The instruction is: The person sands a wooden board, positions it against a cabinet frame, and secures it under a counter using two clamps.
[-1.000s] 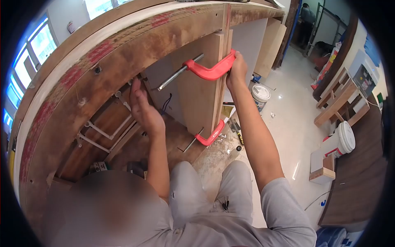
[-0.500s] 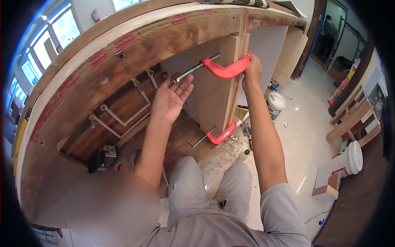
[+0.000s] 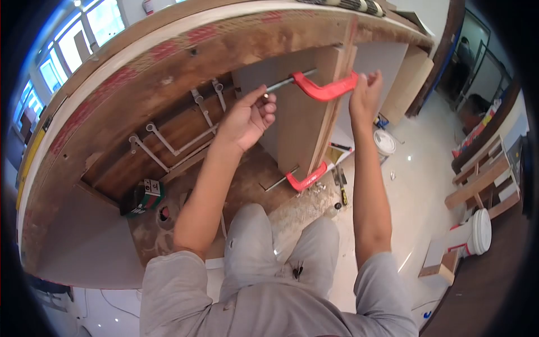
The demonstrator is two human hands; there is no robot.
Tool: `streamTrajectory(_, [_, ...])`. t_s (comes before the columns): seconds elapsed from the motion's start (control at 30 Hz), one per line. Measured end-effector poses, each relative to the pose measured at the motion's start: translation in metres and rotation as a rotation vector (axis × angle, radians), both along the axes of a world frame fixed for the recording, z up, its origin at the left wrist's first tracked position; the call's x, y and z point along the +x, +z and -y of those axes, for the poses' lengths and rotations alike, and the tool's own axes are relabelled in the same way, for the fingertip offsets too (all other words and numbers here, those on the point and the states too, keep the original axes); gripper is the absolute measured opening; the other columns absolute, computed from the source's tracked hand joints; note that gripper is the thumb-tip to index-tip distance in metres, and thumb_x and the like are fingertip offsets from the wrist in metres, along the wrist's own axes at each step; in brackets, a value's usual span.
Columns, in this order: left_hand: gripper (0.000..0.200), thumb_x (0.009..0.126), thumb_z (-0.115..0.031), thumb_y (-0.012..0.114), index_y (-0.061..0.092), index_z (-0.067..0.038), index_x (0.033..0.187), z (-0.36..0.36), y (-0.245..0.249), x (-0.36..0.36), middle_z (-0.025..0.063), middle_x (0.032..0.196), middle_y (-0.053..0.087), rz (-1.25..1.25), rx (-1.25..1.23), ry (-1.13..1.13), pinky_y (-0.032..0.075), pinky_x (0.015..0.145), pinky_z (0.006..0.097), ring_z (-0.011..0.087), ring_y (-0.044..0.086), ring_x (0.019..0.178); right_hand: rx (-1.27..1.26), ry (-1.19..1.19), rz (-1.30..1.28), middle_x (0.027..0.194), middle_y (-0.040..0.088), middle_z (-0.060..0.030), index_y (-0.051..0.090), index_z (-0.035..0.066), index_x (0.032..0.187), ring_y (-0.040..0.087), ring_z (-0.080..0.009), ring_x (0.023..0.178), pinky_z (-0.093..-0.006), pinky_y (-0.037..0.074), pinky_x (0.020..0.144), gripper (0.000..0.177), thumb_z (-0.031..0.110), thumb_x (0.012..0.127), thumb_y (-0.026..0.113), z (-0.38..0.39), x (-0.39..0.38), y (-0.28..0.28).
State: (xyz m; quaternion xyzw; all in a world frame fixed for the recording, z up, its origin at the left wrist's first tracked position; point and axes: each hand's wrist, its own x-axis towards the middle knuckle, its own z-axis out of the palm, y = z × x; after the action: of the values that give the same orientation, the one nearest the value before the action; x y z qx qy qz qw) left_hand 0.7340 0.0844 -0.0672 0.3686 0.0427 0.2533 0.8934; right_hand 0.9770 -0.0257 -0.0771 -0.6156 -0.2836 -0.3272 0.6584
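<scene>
Upper clamp (image 3: 324, 91) sits on the panel (image 3: 297, 129) near its top, lower clamp (image 3: 306, 180) near its bottom; pipes (image 3: 168, 149) lie left of it, bucket (image 3: 385, 142) right.

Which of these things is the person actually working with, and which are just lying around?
In hand: upper red C-clamp, left hand on its screw, right hand at its frame; upright wooden panel; lower red C-clamp on the same panel.
Lying about: white bucket, hand tools on the floor, green box, white pipes.

Both my arms stretch up; my left hand (image 3: 250, 118) pinches with curled fingers, my right hand (image 3: 365, 98) is raised, fingers loosely bent.
</scene>
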Motion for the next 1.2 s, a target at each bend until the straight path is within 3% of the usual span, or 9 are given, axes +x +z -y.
streamTrajectory(0.1, [0.012, 0.091, -0.022, 0.058, 0.055, -0.01, 0.092, -0.004, -0.004, 0.0, 0.0042, 0.08, 0.061, -0.003, 0.066, 0.029, 0.047, 0.059, 0.0263, 0.0119, 0.057, 0.069, -0.183, 0.363, 0.384, 0.103, 0.061, -0.0162, 0.055, -0.003, 0.111, 0.056, -0.0281, 0.104, -0.039, 0.04, 0.096, 0.03, 0.018, 0.09, 0.052, 0.038, -0.116, 0.032])
streamTrajectory(0.2, [0.027, 0.097, -0.032, 0.043, 0.051, -0.011, 0.113, 0.005, -0.027, 0.0, 0.0082, 0.11, 0.058, 0.132, 0.095, 0.109, 0.047, 0.081, 0.0341, 0.019, 0.056, 0.1, -0.574, 0.406, 0.784, 0.096, 0.063, -0.0157, 0.062, 0.001, 0.1, 0.057, -0.0327, 0.099, -0.0431, 0.042, 0.093, 0.026, 0.023, 0.087, 0.058, 0.013, -0.168, 0.048])
streamTrajectory(0.27, [0.041, 0.098, -0.04, 0.031, 0.044, -0.013, 0.126, 0.02, -0.027, 0.005, 0.009, 0.13, 0.048, 0.198, 0.004, 0.177, 0.036, 0.103, 0.0428, 0.0251, 0.044, 0.123, -0.886, 0.304, 0.85, 0.102, 0.063, -0.0178, 0.063, 0.003, 0.1, 0.058, -0.0327, 0.099, -0.0432, 0.043, 0.092, 0.034, 0.034, 0.091, 0.052, -0.009, -0.176, 0.064])
streamTrajectory(0.33, [0.042, 0.097, -0.041, 0.034, 0.045, -0.013, 0.126, 0.019, -0.028, 0.014, 0.0095, 0.131, 0.048, 0.439, -0.063, 0.125, 0.035, 0.103, 0.0429, 0.0248, 0.044, 0.123, -1.555, 0.462, 0.462, 0.111, 0.062, -0.0169, 0.062, 0.003, 0.107, 0.056, -0.0339, 0.105, -0.0418, 0.041, 0.094, 0.046, 0.042, 0.092, 0.045, -0.014, -0.195, 0.111])
streamTrajectory(0.5, [0.05, 0.093, -0.041, 0.041, 0.048, -0.003, 0.123, 0.037, -0.005, 0.013, 0.0121, 0.134, 0.047, 0.468, -0.53, 0.203, 0.029, 0.107, 0.0465, 0.0257, 0.041, 0.126, -1.551, 0.634, 0.338, 0.124, 0.056, -0.0159, 0.057, 0.01, 0.124, 0.049, -0.0318, 0.119, -0.0392, 0.039, 0.097, 0.054, 0.05, 0.091, 0.043, -0.079, -0.182, 0.105])
streamTrajectory(0.53, [0.05, 0.093, -0.04, 0.041, 0.048, -0.001, 0.123, 0.037, -0.004, 0.013, 0.0127, 0.135, 0.046, 0.489, -0.543, 0.25, 0.027, 0.108, 0.0477, 0.0267, 0.039, 0.128, -1.413, 0.479, 0.569, 0.127, 0.054, -0.0158, 0.055, 0.01, 0.126, 0.048, -0.0309, 0.12, -0.0391, 0.038, 0.099, 0.057, 0.054, 0.092, 0.04, -0.081, -0.181, 0.092])
streamTrajectory(0.7, [0.051, 0.093, -0.038, 0.04, 0.045, 0.002, 0.125, 0.041, 0.0, 0.011, 0.0153, 0.137, 0.043, 0.546, -0.615, 0.243, 0.019, 0.11, 0.0532, 0.0328, 0.032, 0.133, -1.638, 0.668, 0.414, 0.123, 0.057, -0.0172, 0.063, 0.008, 0.116, 0.049, -0.0314, 0.118, -0.04, 0.037, 0.099, 0.062, 0.059, 0.09, 0.037, -0.062, -0.177, 0.107])
streamTrajectory(1.07, [0.07, 0.093, -0.054, 0.039, 0.037, 0.004, 0.131, 0.028, 0.0, 0.009, 0.0222, 0.137, 0.041, 0.502, -0.158, 0.211, 0.029, 0.106, 0.0482, 0.0338, 0.038, 0.127, -1.345, 0.516, 0.519, 0.105, 0.065, -0.0136, 0.068, 0.01, 0.102, 0.057, -0.0285, 0.104, -0.0434, 0.039, 0.09, 0.033, 0.031, 0.086, 0.048, -0.066, -0.168, 0.065])
streamTrajectory(1.2, [0.062, 0.094, -0.044, 0.046, 0.038, 0.006, 0.13, 0.004, -0.012, 0.012, 0.0206, 0.135, 0.042, 0.3, 0.49, 0.279, 0.035, 0.103, 0.0398, 0.0293, 0.043, 0.123, -0.54, 0.438, 0.683, 0.087, 0.062, -0.01, 0.063, 0.009, 0.087, 0.055, -0.0278, 0.085, -0.0412, 0.038, 0.078, 0.018, 0.024, 0.081, 0.056, -0.068, -0.157, 0.026])
